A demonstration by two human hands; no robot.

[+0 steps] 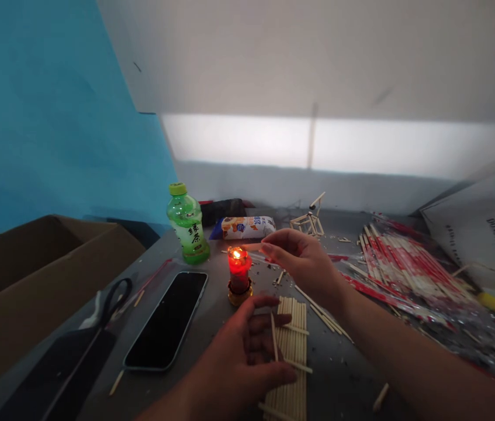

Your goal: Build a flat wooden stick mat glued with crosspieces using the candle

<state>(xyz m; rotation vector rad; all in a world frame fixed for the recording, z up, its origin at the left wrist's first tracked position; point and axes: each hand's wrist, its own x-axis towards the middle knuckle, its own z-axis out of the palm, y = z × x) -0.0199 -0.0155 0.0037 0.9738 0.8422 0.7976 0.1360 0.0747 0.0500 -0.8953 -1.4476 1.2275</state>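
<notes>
At the bottom centre, nearest to the camera: curves the fingers of the left hand (238, 345) loosely over the left side of a flat row of sticks (295, 349), with a few short cross sticks (297, 365) on top. Shows also a short stick (274, 336) between thumb and fingers; cannot tell whether gripped there or only lying against them. At the lower left of the centre, a phone (166, 321) with dark screen, flat on the grey table (216, 316). Right of the row, some loose sticks (328, 319).

A little farther, in the middle of the frame: a red candle (239, 279), upright and burning. Pinches with the right hand (302, 254), between thumb and forefinger, a thin stick (252, 247), almost level and pointing left, with its tip at or just beside the flame (237, 255).

Seems to be at the step of heating this tip. Calls next, probably, for a steady right wrist, for a short and well-watched time at the flame, and for care not to brush the wax or the left fingers.

Farther, behind the candle: a green bottle (188, 228) at left, then a snack packet (247, 228), then a small open frame of sticks (311, 221). At the right, red-and-white packs (391, 251). Farthest, at the upper left, a blue wall (54, 117).
</notes>
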